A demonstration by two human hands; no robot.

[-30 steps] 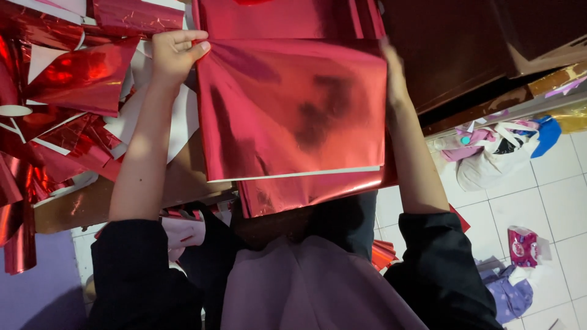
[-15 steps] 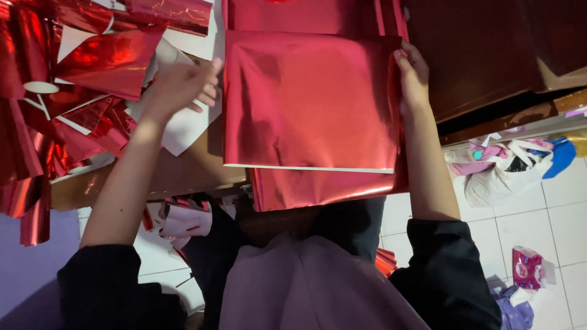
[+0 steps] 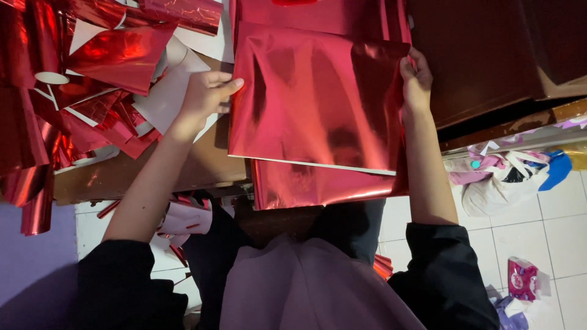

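A large shiny red foil sheet [image 3: 318,101] lies flat on a stack of similar red sheets [image 3: 318,186] in front of me. My left hand [image 3: 208,95] touches the sheet's left edge with the fingertips, fingers curled. My right hand [image 3: 416,76] pinches the sheet's right edge near its far corner. Both forearms are bare, with dark sleeves pushed up to the elbows.
A heap of crumpled red foil scraps and white paper [image 3: 92,79] fills the left side of the brown work surface [image 3: 153,174]. A dark wooden board [image 3: 489,55] lies at the right. Plastic bags [image 3: 507,177] and a small packet [image 3: 523,281] lie on the white tiled floor.
My left hand came back from the left and now touches the sheet's left edge. The right hand stays on the right edge. The view has shifted slightly.
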